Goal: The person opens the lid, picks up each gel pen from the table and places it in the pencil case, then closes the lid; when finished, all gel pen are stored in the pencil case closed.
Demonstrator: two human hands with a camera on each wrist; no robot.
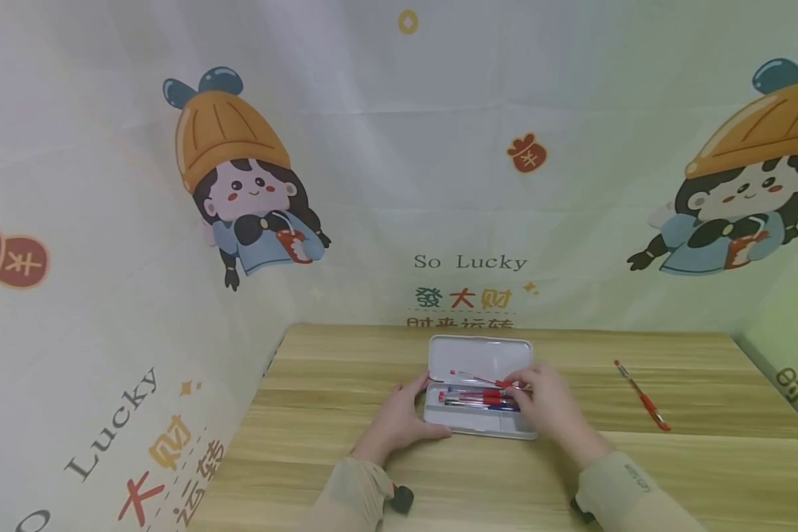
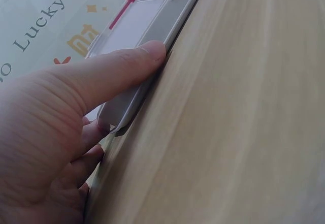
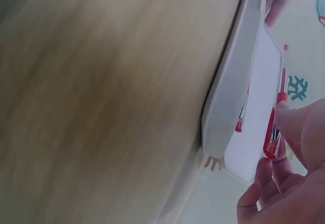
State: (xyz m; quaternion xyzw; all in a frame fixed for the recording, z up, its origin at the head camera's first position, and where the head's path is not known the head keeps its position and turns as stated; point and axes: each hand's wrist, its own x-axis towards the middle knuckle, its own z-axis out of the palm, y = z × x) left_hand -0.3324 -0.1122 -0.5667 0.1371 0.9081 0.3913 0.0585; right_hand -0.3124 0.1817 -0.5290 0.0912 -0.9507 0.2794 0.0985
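Note:
A white pencil case [image 1: 468, 426] lies on the table with its lid [image 1: 482, 353] raised at the back. Several pens [image 1: 475, 400], with red and blue parts, lie in its tray. My left hand [image 1: 397, 417] grips the left end of the case; in the left wrist view the thumb [image 2: 129, 64] presses along the front wall and the other fingers curl behind the end. Over the tray, my right hand [image 1: 547, 401] pinches a red gel pen [image 3: 282, 89] between thumb and fingers, its thin end pointing left.
Another red pen [image 1: 640, 395] lies slanted on the wooden table [image 1: 691, 473], right of the case. A printed cloth [image 1: 465, 170] with cartoon figures hangs behind the table and along its sides. Dark wrist pieces [image 1: 402, 499] show at the sleeves.

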